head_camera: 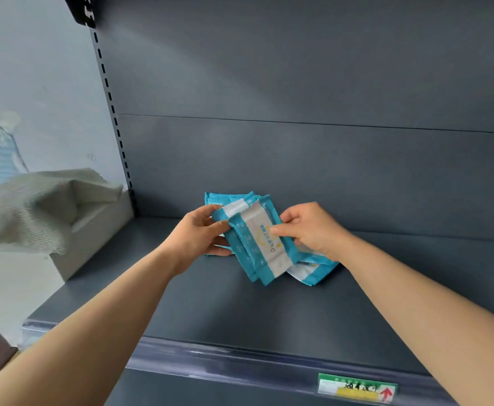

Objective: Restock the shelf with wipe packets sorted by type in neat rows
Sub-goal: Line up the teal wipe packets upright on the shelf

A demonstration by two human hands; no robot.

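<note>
Several blue-and-white wipe packets [262, 243] are bunched together above the dark grey shelf [234, 312], near its back. My left hand [199, 235] grips the stack from the left, thumb on top. My right hand [310, 230] pinches the top packet's right edge. Another packet [313, 272] lies on the shelf under my right hand, partly hidden. More blue packets [213, 197] show behind my left hand.
The shelf's back panel [298, 159] rises right behind the packets. A price label [357, 388] sits on the shelf's front rail. Left of the shelf upright [114, 112], a pale woven cloth [35, 206] drapes over a white box [93, 238].
</note>
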